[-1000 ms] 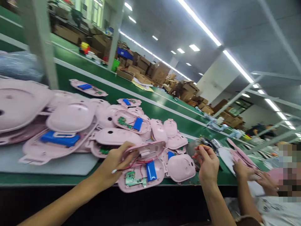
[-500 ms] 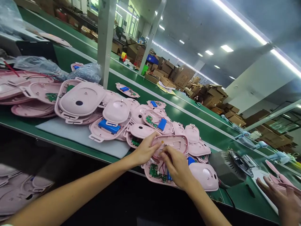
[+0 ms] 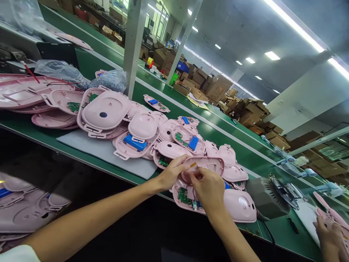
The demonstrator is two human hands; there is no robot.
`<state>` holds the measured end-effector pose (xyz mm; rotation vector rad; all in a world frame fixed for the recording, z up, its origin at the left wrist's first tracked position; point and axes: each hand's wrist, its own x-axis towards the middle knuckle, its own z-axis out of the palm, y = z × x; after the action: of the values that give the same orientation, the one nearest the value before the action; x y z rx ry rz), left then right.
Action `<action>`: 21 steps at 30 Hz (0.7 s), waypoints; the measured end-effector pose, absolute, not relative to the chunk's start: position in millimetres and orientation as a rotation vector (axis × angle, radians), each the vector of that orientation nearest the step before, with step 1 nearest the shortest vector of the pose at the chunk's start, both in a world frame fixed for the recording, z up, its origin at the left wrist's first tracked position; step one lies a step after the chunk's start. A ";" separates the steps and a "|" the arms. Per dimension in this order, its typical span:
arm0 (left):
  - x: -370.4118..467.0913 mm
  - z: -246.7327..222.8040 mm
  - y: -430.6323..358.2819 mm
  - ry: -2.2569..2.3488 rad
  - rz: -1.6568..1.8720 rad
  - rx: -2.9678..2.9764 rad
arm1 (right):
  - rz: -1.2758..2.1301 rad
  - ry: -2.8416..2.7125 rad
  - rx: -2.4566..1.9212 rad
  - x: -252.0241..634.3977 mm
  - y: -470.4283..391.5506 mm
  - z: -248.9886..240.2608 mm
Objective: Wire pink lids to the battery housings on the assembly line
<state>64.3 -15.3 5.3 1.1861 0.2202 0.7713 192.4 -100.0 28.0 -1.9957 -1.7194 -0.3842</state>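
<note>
My left hand (image 3: 174, 174) is closed on the left end of a pink plastic shell (image 3: 216, 164), which is tilted with its hollow inside facing me. A small orange strip (image 3: 193, 165) shows inside the shell near my left fingertips. My right hand (image 3: 209, 187) has its thumb and fingers pinched together at the shell's near side, just below the strip; whatever sits between them is hidden. Directly beneath lies an open pink housing (image 3: 177, 202) with a green circuit board (image 3: 184, 195) and thin wires, partly covered by my right hand.
Pink housings (image 3: 106, 109), some with blue batteries (image 3: 135, 142), are heaped along the green bench. A grey machine (image 3: 265, 198) stands at right, near a dark-handled tool (image 3: 293, 225). A co-worker's hand (image 3: 328, 233) holds a pink part at far right. A metal post (image 3: 133, 54) rises behind.
The scene has shifted slightly right in view. More of the orange strip shows, and my right fingers have drawn closer together below it. The co-worker's hand has lowered onto a pink part.
</note>
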 end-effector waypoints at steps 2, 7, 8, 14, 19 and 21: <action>65.7 0.9 -14.5 0.233 0.769 1.169 | -0.289 -1.621 -2.010 196.3 -99.4 25.1; 67.7 -5.7 -12.0 0.280 0.851 1.362 | -0.140 -1.449 -1.946 215.0 -100.4 27.3; 66.7 -5.4 -12.3 0.296 0.862 1.417 | -0.147 -1.453 -1.919 220.3 -103.6 32.0; 46.3 -3.2 -16.3 0.271 0.784 1.903 | -0.558 -1.768 -1.758 255.2 -152.1 69.1; 24.4 3.7 -16.9 -0.170 0.664 2.399 | -0.650 -2.426 -1.551 279.0 -152.3 8.5; 17.8 10.9 -17.7 -0.187 0.584 2.554 | -0.680 -2.509 -1.478 282.8 -132.5 -25.8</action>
<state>17.8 -17.7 10.9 2.5543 -0.1865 0.5839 282.8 -132.5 -25.8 -1.4783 -2.5094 -0.6796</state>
